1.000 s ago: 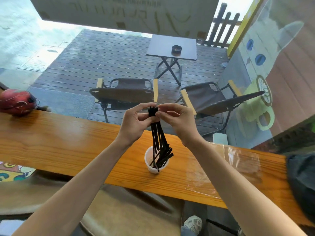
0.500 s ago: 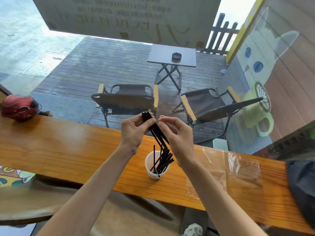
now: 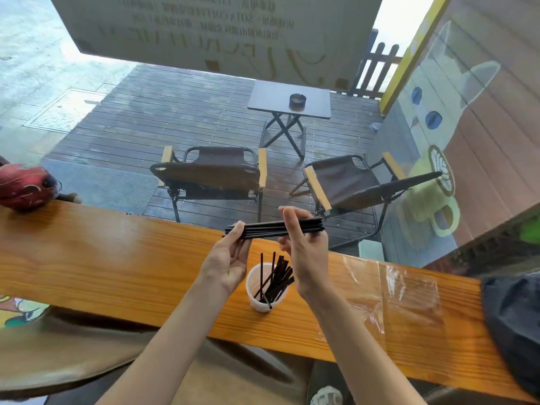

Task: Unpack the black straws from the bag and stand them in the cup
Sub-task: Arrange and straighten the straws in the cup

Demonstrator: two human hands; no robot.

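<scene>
A bundle of black straws [image 3: 268, 228] lies level in the air above the wooden counter [image 3: 102, 264]. My left hand [image 3: 230, 258] pinches its left end. My right hand [image 3: 301, 252] is in front of the bundle's right half with fingers stretched upward and apart; whether it grips the straws I cannot tell. Below and between my hands stands a white cup [image 3: 257, 296] with several black straws [image 3: 276, 277] leaning in it. The clear plastic bag [image 3: 409, 302] lies flat on the counter to the right.
A red helmet [image 3: 24, 187] rests at the counter's far left end. A dark bag [image 3: 514, 325] sits at the right end. Beyond the glass are two folding chairs [image 3: 210, 173] and a small table [image 3: 289, 100] on a deck.
The bundle has swung from hanging down into the cup to lying level above it. Several straws have stayed in the cup. My right hand's fingers have spread.
</scene>
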